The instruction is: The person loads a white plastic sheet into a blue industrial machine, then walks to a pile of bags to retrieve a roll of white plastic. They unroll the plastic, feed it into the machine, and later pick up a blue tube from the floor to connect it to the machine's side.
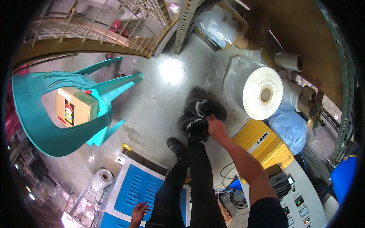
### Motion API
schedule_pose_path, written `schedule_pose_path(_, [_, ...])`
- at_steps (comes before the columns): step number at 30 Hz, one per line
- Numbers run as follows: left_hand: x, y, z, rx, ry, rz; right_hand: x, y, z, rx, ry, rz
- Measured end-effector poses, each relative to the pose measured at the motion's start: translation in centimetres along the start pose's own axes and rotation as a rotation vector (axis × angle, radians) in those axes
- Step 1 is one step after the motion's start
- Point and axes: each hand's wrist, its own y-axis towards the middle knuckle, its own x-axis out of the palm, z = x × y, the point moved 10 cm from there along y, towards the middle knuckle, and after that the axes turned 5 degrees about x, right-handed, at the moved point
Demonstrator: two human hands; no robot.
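The grey floor (pixel 159 102) is the biggest thing you see, and it has a wide open patch between the chair and your raised foot. A teal plastic chair (pixel 57 114) stands on your left, well apart from your legs, with a flat box (pixel 72 106) on its seat. On your right lies a big roll of clear plastic film (pixel 258 93), its round end facing you, just beside your foot. Below it sits a yellow block (pixel 262 142), close to your right arm. A blue metal cabinet (pixel 137 186) stands by your left leg, and its top edge runs right next to your standing foot. A grey control panel (pixel 300 201) is at your right elbow.

Your black shoe (pixel 199 112) is lifted in front of you, over the floor, and looks blurry. Your right hand (pixel 216 127) is closed around the shoe near the heel. Your left hand (pixel 138 212) rests with fingers spread on the blue cabinet, low down. Your two hands are well apart.
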Motion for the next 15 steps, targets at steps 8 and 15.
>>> schedule_pose_path(8, [0.6,0.7,-1.3,0.106,-0.202,-0.002,-1.2,13.8,-12.8,-0.557,-0.367,-0.195])
schedule_pose_path(15, [-3.0,3.6,-8.5,0.224,-0.223,0.051,-3.5,29.7,-2.8,-0.178,-0.508,-0.023])
